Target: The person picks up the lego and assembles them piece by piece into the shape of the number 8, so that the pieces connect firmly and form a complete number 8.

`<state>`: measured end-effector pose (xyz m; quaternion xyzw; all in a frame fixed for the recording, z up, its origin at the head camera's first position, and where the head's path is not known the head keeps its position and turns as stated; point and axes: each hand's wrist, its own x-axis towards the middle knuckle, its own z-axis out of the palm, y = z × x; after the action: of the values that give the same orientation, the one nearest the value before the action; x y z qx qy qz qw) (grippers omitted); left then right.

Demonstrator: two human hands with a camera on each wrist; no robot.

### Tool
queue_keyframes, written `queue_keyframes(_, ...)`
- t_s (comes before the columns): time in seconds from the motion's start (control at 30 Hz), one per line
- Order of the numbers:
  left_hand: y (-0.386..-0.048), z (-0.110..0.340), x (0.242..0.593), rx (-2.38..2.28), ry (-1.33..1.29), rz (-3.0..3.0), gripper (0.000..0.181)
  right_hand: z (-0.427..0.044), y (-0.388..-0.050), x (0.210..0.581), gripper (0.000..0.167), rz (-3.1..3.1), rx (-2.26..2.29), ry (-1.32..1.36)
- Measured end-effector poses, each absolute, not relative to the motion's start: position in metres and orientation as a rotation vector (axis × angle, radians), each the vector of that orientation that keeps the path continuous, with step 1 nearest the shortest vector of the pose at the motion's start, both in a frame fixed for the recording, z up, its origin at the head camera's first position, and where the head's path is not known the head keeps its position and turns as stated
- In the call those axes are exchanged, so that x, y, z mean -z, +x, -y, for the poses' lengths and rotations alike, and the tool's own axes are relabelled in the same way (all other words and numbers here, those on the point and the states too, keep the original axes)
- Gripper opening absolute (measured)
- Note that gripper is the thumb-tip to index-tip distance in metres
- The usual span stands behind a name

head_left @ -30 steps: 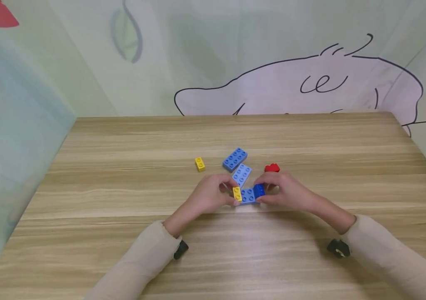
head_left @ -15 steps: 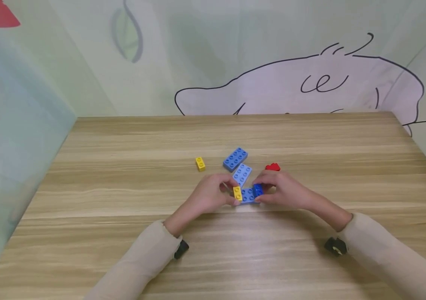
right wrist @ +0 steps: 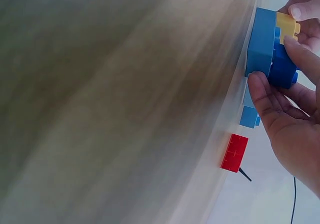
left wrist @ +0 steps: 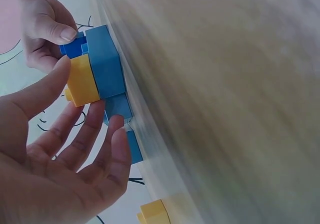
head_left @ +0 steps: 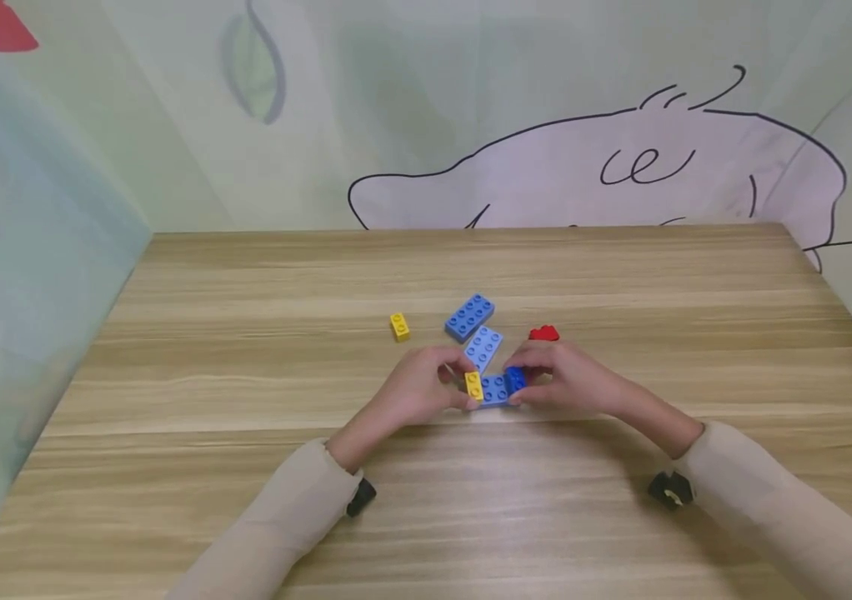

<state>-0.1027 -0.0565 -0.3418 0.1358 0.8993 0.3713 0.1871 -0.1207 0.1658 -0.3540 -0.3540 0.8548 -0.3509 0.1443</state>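
A light blue toy brick (head_left: 494,390) lies on the table with a small yellow brick (head_left: 474,386) on its left end and a dark blue brick (head_left: 516,380) at its right end. My left hand (head_left: 426,387) pinches the yellow brick between thumb and fingers. From the other side, my right hand (head_left: 572,382) grips the dark blue brick; in the right wrist view the dark blue brick (right wrist: 283,67) sits on the studded side of the larger light blue brick (right wrist: 261,42). Whether it is fully pressed down, I cannot tell.
Just behind the hands lies a pale blue brick (head_left: 483,348), with a larger blue brick (head_left: 469,317) beyond it. Another yellow brick (head_left: 399,327) is to the left, and a red brick (head_left: 543,333) sits behind my right hand. The wooden table (head_left: 246,350) meets a printed backdrop.
My right hand has shifted slightly left with the dark blue brick, which now looks more level on the light blue brick. The left hand holds nearly still.
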Motion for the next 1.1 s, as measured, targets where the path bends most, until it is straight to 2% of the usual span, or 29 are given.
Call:
queue_keyframes(0.5,-0.1036,0.0587,0.3403,-1.063,0.398,-2.528,0.032,-0.1626,-0.121,0.3543,0.032,-2.506,0.963,-1.07)
queue_keyframes(0.87,-0.1079,0.0619,0.338,-1.067,0.398,-2.511,0.032,-0.16,-0.1221,0.3506,0.031,-2.484,0.996,-0.971)
queue_keyframes(1.1,-0.1117,0.0639,0.3364,-1.073,0.395,-2.501,0.031,-0.1613,-0.1273,0.346,0.036,-2.416,1.014,-0.946)
